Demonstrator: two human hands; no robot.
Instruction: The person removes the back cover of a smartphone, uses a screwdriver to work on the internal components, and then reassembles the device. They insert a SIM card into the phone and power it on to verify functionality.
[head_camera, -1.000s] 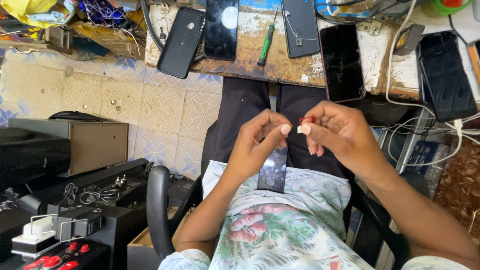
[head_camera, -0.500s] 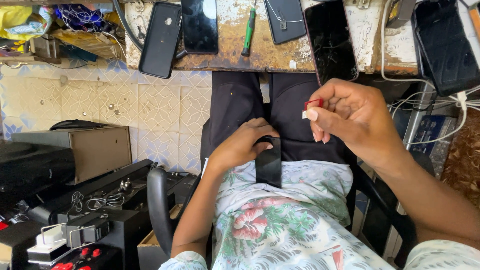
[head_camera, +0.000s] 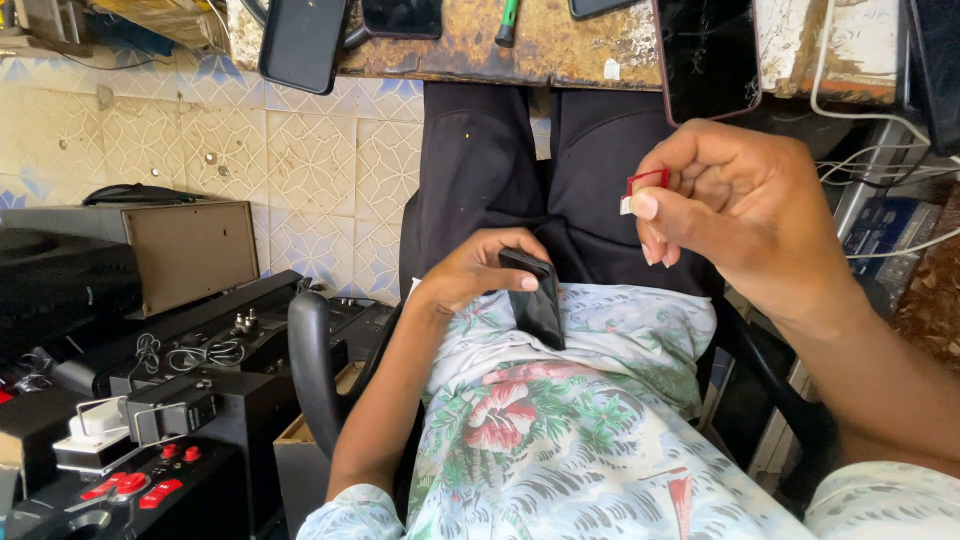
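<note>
We hold a dark phone (head_camera: 535, 300) in our left hand (head_camera: 478, 272), fingers wrapped over its upper end and the thumb pressed along its near edge, so that it lies tilted on our lap, its lower end resting on the floral shirt (head_camera: 560, 440) just below the black trousers (head_camera: 520, 170). Our right hand (head_camera: 735, 210) is raised above and to the right of it, well apart from the phone, with thumb and forefinger pinched on a small red and white piece (head_camera: 640, 190); it looks like a little card or tray, though it is too small for us to say which. The other fingers of that hand are curled in loosely. Ahead of our knees runs the worn edge of a wooden workbench (head_camera: 560, 50), with several dark phones lying on it, one of them (head_camera: 300, 40) hanging over the front edge at the left and another (head_camera: 705, 60) at the right, and a green-handled tool (head_camera: 507, 20) between them. To our left, on the patterned tile floor (head_camera: 300, 170), stand black boxes and speakers (head_camera: 130, 400) with wires, and the black chair arm (head_camera: 310, 370) curves up beside our left elbow.
</note>
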